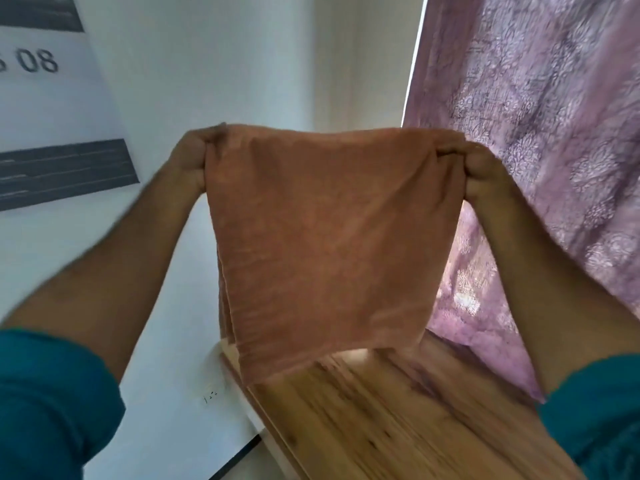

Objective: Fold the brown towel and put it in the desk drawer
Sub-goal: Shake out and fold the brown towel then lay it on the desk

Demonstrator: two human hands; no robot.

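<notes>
Hands, left hand [188,159] and right hand [479,169], each grip closed on a top corner, hang the brown towel [322,237] flat above the desk [398,420], likely for folding.

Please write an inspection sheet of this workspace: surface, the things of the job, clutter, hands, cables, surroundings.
Surface: wooden desk top, bare where visible; the view is blurred.
Job's things: brown towel held up in the air above the desk, hanging down, layers visible at its left edge; desk drawer not in view.
Clutter: nothing seen.
Hands: left hand and right hand each grip one top corner of the towel; teal sleeves on both arms.
Cables: nothing seen.
Surroundings: white wall behind, poster with dark bands and the figures 08 at left, pink patterned curtain at right.
</notes>
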